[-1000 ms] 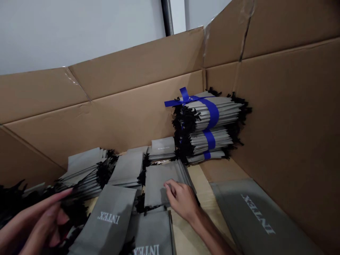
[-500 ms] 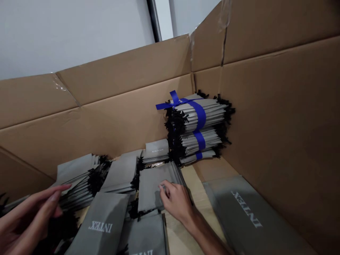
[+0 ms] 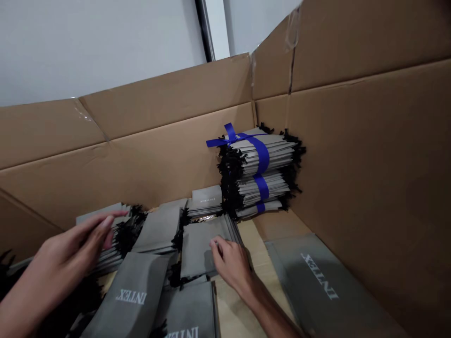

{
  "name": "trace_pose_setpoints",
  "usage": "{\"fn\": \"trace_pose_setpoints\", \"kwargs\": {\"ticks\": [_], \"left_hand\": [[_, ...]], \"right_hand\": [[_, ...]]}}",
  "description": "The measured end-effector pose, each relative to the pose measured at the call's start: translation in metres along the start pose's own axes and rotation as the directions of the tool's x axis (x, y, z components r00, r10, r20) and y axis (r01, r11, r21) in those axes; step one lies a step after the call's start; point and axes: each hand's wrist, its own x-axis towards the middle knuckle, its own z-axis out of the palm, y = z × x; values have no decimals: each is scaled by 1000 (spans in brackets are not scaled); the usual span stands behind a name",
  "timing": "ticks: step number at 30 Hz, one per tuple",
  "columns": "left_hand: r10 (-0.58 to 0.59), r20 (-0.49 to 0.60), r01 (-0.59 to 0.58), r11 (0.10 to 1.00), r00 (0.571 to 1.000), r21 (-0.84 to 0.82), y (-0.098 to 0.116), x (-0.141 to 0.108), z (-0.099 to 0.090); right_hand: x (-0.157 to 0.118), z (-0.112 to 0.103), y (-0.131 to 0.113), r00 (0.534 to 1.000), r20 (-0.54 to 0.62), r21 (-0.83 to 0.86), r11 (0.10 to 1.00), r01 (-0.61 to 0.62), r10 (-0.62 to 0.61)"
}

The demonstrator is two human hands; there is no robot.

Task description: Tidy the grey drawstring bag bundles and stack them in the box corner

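My right hand [image 3: 230, 263] rests with curled fingers over the right side of a stack of grey pouches [image 3: 197, 241] in the middle of the box. Whether a pouch is pinched in those fingers is hidden. My left hand [image 3: 81, 244] hovers in front of the left stack of pouches [image 3: 116, 256], index finger stretched out and thumb close beneath it, nothing visible between them. Nearer to me lie a grey pouch printed INTEX [image 3: 128, 293] and another printed stack [image 3: 192, 305]. Black cords bunch at the stacks' ends.
Bundles of grey pouches tied with blue ribbon [image 3: 262, 157] are piled in the far corner. A flat INTEX pouch [image 3: 317, 281] lies on the right. Tall cardboard walls [image 3: 369, 155] enclose everything. More stacks [image 3: 160, 227] line the back wall.
My left hand has moved right and slightly up, now covering part of the left stack. My right hand stays on the middle stack. The view has shifted slightly.
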Motion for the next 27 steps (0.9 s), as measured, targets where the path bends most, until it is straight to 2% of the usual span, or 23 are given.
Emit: {"fn": "trace_pose_setpoints", "kwargs": {"ticks": [2, 4, 6, 7, 9, 10, 12, 15, 19, 21, 24, 27], "left_hand": [[59, 99, -52, 997, 993, -64, 21, 18, 11], [109, 198, -85, 988, 974, -125, 36, 30, 43], [161, 431, -82, 977, 888, -196, 41, 36, 85], [166, 508, -71, 977, 845, -200, 40, 36, 106], [156, 596, -46, 980, 787, -196, 33, 35, 139], [152, 606, -39, 980, 781, -195, 28, 34, 150], [145, 608, -24, 979, 780, -202, 17, 35, 160], [143, 618, 8, 972, 773, -235, 4, 39, 158], [144, 667, 98, 945, 731, -312, 2, 40, 164], [159, 700, 150, 922, 696, -358, 5, 37, 176], [198, 736, 211, 881, 647, -423, 16, 28, 205], [227, 740, 251, 844, 633, -473, 29, 20, 239]], "right_hand": [[1, -1, 1, 1000, -6, 7, 1000, -6, 6], [2, -3, 2, 1000, -11, 16, 1000, -10, 10], [2, -4, 2, 1000, -19, 24, 999, -20, 21], [3, -4, 3, 999, -27, 27, 999, -31, 31], [4, -4, 3, 997, -45, 30, 998, -57, 58], [5, -4, 4, 996, -56, 30, 997, -72, 74], [7, -5, 5, 990, -82, 31, 993, -111, 113], [14, -10, 10, 969, -142, 30, 979, -200, 202], [24, -24, 24, 917, -213, 31, 941, -338, 336], [29, -31, 33, 899, -214, 45, 923, -381, 381], [34, -37, 44, 898, -146, 77, 909, -409, 416], [36, -36, 52, 901, -39, 96, 899, -427, 433]]}}
